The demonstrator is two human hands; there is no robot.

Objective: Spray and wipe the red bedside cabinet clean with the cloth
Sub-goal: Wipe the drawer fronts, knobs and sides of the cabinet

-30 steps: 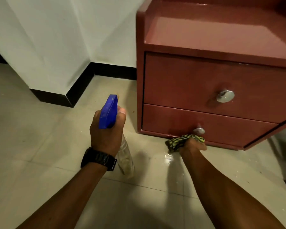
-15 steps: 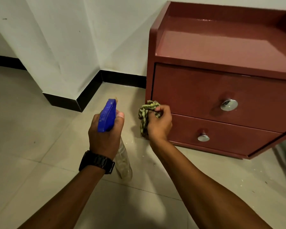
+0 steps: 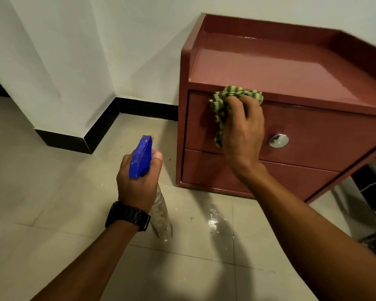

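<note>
One red bedside cabinet (image 3: pixel 291 68) stands on a pale tiled floor (image 3: pixel 41 203), its back against a white wall (image 3: pixel 117 40). It has two drawers stacked one above the other, their fronts facing the viewer. Only the upper drawer (image 3: pixel 313 135) shows a knob (image 3: pixel 278 140), round and silver, right of the drawer's centre. One cloth (image 3: pixel 224 105), green with dark stripes, lies bunched against the upper drawer's top left part, its upper edge reaching the cabinet's front lip and a tail hanging down. The right hand (image 3: pixel 242 135) presses it there, fingers curled over the cloth. To the cabinet's left, the left hand (image 3: pixel 137 181) is wrapped tightly around one spray bottle (image 3: pixel 140 158); its blue head points up and away, its clear body slants down toward the floor. A black watch (image 3: pixel 127 216) sits on that wrist. A wet patch (image 3: pixel 213 222) shines on the tiles just before the cabinet's base. Dark, unclear objects sit by the cabinet's right side.
</note>
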